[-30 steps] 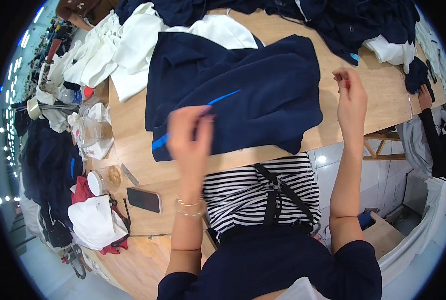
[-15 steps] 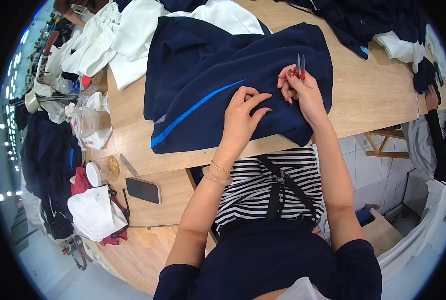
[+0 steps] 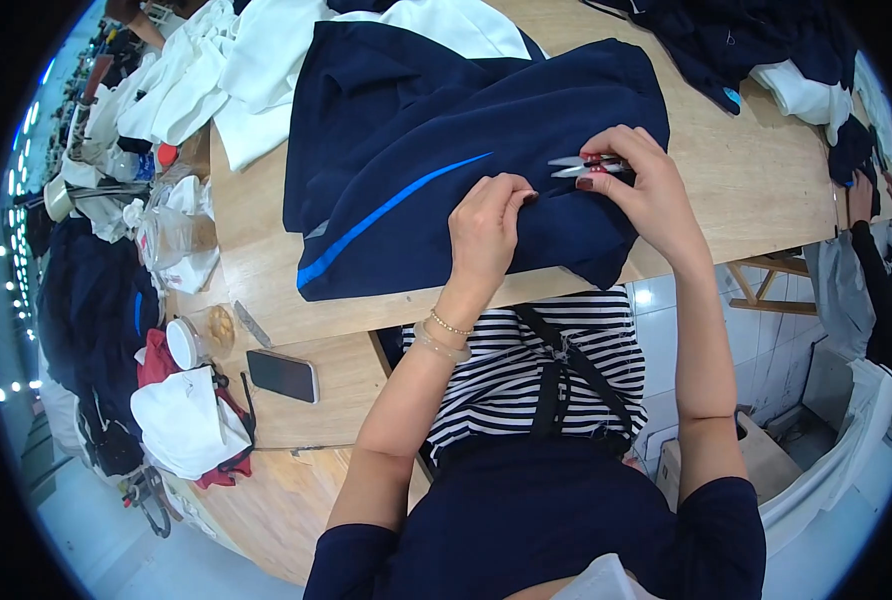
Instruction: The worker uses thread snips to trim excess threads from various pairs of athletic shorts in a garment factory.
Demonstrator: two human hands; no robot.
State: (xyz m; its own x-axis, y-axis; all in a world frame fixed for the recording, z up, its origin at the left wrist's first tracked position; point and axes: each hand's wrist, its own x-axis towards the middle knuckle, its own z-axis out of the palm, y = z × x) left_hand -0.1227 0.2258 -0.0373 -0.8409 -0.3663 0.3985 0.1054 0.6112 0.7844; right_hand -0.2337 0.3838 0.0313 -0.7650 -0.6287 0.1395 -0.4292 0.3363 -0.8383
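A navy blue garment (image 3: 396, 215) with a bright blue curved stripe lies spread on the wooden table in front of me. Over its middle, my left hand (image 3: 486, 218) is closed in a pinch, thumb and forefinger together at the cloth. What sits between those fingertips is too small to make out. Just to the right, my right hand (image 3: 641, 180) grips small thread snips (image 3: 572, 171) with red handles. Their two blades stand apart and point left toward my left fingertips, a short gap away.
White cloth (image 3: 266, 70) is heaped behind the garment, with dark clothes (image 3: 766, 40) at far right. To the left are a phone (image 3: 283, 375), a lidded jar (image 3: 186, 342), plastic bags (image 3: 171, 235) and a folded white cloth (image 3: 188, 420). Another person's arm (image 3: 863, 240) shows at the right edge.
The snips have swung from pointing away from me to pointing left, as my right hand turned over and its elbow moved outward. My left fingers have closed from spread to a pinch.
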